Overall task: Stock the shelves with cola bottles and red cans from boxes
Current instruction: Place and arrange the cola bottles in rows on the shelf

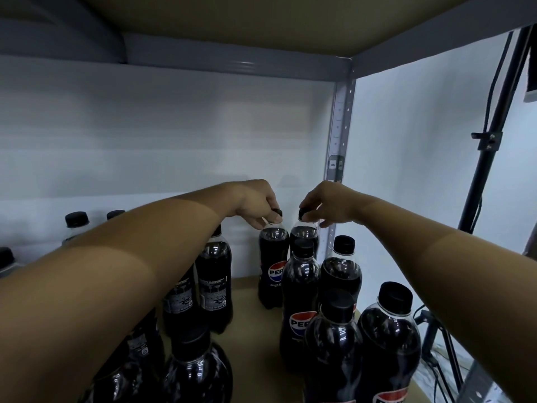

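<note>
About a dozen cola bottles already stand on the brown board shelf [250,289]; no red cans or boxes are in view, so much seems left. The left hand [258,203] pinches the black cap of one Pepsi bottle [271,271], the right hand [322,203] that of its neighbour [305,232], near the grey perforated metal post [338,126]. The bottles are glossy dark plastic with ribbed caps.

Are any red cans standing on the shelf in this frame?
No. Only dark cola bottles with black caps stand on the shelf; the left hand and right hand each pinch a bottle's cap.
</note>
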